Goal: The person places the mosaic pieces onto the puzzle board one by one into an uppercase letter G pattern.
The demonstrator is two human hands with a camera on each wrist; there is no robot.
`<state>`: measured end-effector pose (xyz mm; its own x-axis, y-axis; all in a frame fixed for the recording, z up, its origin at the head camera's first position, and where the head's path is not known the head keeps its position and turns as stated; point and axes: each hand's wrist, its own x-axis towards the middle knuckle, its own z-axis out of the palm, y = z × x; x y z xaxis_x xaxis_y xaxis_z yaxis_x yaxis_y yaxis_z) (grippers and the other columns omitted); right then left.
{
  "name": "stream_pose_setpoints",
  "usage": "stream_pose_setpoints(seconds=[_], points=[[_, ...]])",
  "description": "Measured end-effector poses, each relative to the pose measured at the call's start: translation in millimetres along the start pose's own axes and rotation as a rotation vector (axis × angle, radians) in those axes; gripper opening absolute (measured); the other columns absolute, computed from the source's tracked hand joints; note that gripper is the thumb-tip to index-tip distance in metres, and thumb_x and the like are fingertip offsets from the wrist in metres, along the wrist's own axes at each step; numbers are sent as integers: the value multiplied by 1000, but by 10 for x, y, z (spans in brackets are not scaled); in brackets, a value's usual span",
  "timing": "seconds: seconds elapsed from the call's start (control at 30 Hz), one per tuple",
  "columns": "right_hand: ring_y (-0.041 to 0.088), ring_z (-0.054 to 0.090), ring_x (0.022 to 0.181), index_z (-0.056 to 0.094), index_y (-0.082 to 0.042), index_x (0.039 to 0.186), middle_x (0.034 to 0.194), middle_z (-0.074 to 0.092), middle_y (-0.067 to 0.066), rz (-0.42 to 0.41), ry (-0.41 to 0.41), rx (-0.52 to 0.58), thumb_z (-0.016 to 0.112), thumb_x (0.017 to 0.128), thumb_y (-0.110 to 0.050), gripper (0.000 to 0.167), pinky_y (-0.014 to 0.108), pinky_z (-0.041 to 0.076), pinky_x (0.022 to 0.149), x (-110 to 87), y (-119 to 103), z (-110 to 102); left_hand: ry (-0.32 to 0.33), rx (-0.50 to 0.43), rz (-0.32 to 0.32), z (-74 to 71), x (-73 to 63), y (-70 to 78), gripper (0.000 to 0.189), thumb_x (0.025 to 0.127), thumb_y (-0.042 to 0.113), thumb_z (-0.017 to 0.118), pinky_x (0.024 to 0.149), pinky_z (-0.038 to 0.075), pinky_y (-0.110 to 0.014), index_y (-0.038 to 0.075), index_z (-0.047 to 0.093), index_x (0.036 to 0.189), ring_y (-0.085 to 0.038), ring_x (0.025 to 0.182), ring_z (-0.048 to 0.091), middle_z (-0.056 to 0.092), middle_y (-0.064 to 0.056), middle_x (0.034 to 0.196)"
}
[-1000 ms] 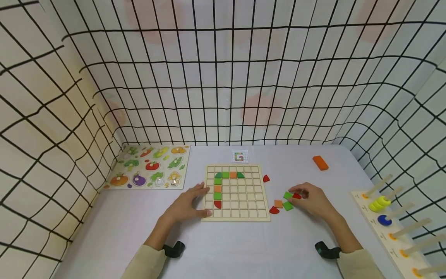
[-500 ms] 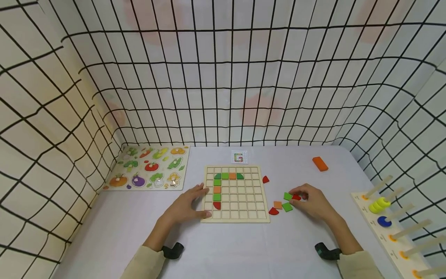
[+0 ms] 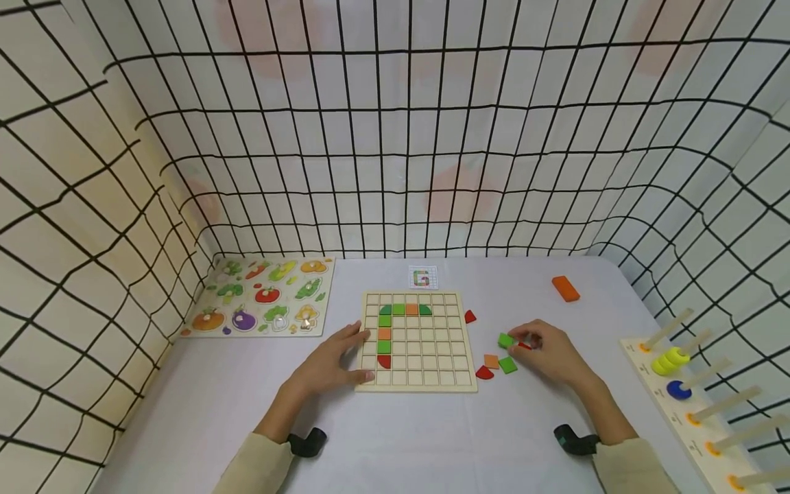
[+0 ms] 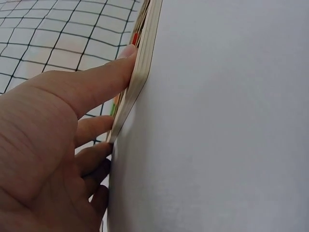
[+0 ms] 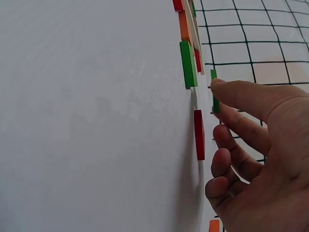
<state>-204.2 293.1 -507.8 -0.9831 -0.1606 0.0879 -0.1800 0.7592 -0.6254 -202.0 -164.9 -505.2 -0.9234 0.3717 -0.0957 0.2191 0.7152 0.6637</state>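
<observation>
My right hand (image 3: 551, 351) pinches a green square tile (image 3: 505, 340) between thumb and fingertips. In the right wrist view the green tile (image 5: 213, 74) is raised on edge above the table. Below that hand lies a red quarter-round piece (image 5: 199, 135), partly hidden in the head view. My left hand (image 3: 328, 358) rests at the left edge of the wooden grid board (image 3: 432, 350), thumb on the near corner, fingers spread along the side. Green, orange and red pieces form a hook shape in its cells. Beside the board lie another green square (image 3: 508, 365), an orange square (image 3: 491, 361) and a red quarter-round (image 3: 484, 372).
A small pattern card (image 3: 423, 278) lies behind the board, and one more red piece (image 3: 470, 316) at its right. A vegetable puzzle (image 3: 259, 315) is at back left, an orange block (image 3: 565, 289) at back right, a peg stand (image 3: 673, 412) far right. Black netting (image 3: 407, 154) surrounds the table.
My right hand has taken hold of the green square and lifted it slightly off the table, away from the red piece. The left hand stays on the board.
</observation>
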Motion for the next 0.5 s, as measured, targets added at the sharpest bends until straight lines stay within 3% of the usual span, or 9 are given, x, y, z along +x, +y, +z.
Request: stream_pose_setpoints(seconds=[0.27, 0.5], points=[[20, 52, 87, 75, -14, 114, 99, 65, 4, -16, -7, 32, 81, 89, -21, 26, 24, 44, 65, 111, -226, 58, -29, 15, 15, -5, 20, 18, 89, 83, 49, 83, 125, 27, -59, 21, 44, 158, -30, 161, 17, 22, -1, 173], [22, 51, 95, 75, -18, 116, 103, 63, 2, 21, -49, 71, 80, 90, -21, 27, 25, 46, 66, 196, -522, 219, -34, 46, 16, -12, 27, 0, 91, 82, 53, 82, 124, 29, -60, 24, 43, 159, -31, 160, 18, 22, 0, 173]])
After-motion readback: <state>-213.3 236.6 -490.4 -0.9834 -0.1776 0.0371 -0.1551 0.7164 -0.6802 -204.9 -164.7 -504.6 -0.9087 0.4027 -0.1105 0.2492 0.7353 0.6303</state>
